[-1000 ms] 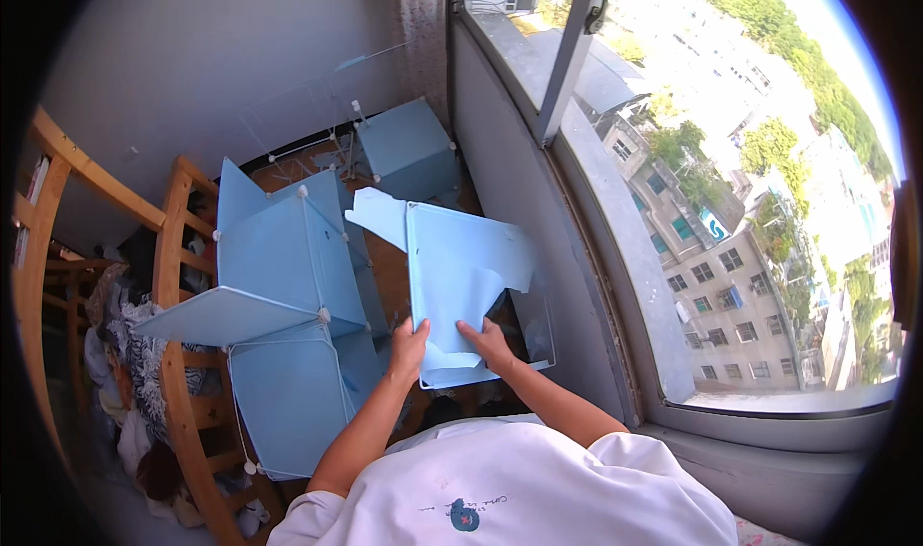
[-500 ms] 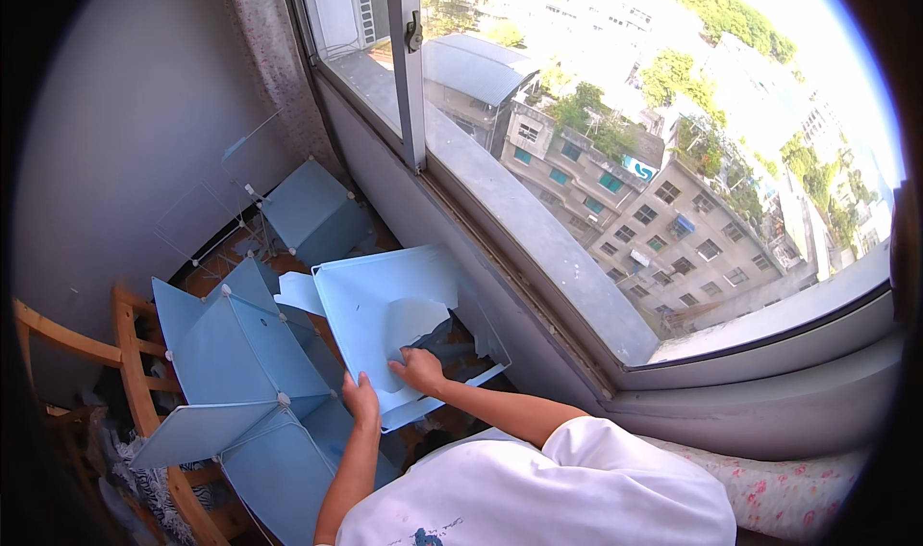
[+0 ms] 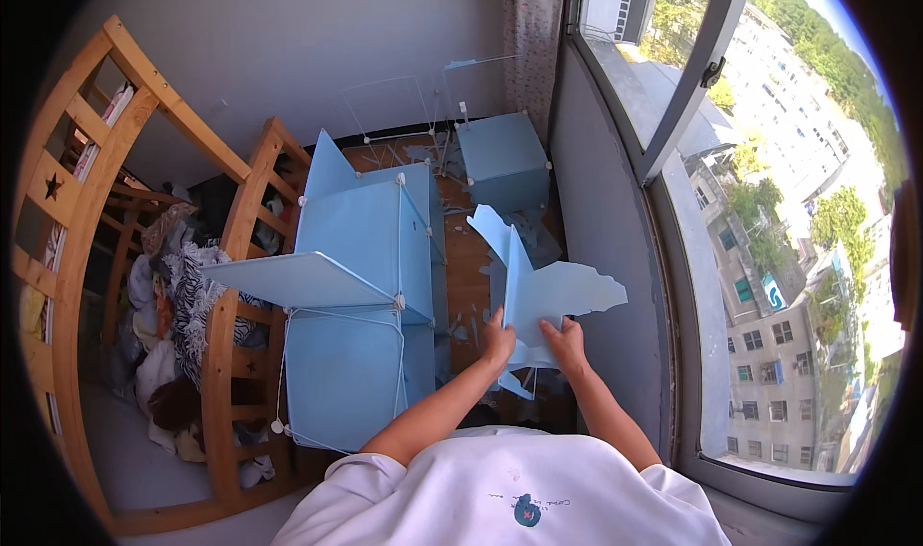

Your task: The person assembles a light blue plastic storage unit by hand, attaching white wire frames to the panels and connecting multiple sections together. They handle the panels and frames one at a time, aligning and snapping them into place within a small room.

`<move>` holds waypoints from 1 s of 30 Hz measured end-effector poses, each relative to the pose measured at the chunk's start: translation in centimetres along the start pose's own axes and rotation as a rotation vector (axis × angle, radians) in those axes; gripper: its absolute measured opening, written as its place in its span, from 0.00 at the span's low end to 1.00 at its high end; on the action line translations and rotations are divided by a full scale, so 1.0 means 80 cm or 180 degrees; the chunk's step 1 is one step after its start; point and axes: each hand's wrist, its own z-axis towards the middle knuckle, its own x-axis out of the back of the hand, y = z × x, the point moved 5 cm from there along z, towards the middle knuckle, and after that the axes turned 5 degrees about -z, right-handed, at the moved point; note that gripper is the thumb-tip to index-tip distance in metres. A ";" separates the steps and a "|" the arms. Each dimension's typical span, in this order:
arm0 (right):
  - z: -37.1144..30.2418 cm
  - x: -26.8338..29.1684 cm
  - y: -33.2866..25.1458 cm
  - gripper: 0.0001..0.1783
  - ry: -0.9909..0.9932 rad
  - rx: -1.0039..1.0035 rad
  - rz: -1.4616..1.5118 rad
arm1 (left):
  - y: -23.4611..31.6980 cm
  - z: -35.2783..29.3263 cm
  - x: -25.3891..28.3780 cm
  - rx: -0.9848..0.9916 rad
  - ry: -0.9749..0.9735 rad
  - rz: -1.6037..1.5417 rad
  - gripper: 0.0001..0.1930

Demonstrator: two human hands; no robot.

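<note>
Both hands are on a torn light-blue plastic panel point(image 3: 567, 291), held in front of me beside the window wall. My left hand point(image 3: 497, 341) is closed on its upright left part, thumb up. With thumb on top, my right hand point(image 3: 564, 342) pinches the lower edge of the ragged sheet that spreads to the right. A narrow strip of the panel sticks up at the upper left, and thin wire shows below the hands. Left of them stands a light-blue cube shelf point(image 3: 351, 229) of plastic panels with white round connectors.
Another blue cube point(image 3: 502, 152) stands in the far corner near bare wire frames point(image 3: 385, 104). Torn blue scraps lie on the wooden floor point(image 3: 463, 248). A wooden bed frame point(image 3: 226, 373) with piled clothes point(image 3: 183, 277) is at left; the window sill point(image 3: 687, 306) runs along the right.
The view has swung left. The panel has turned from lying broad face up to standing more edge-on, with its torn sheet spread rightward. My right hand now pinches that sheet's edge.
</note>
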 end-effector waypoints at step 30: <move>-0.062 0.022 -0.019 0.10 0.0294 -0.0130 0.0404 | -0.018 0.056 -0.021 0.0891 -0.0088 -0.0986 0.15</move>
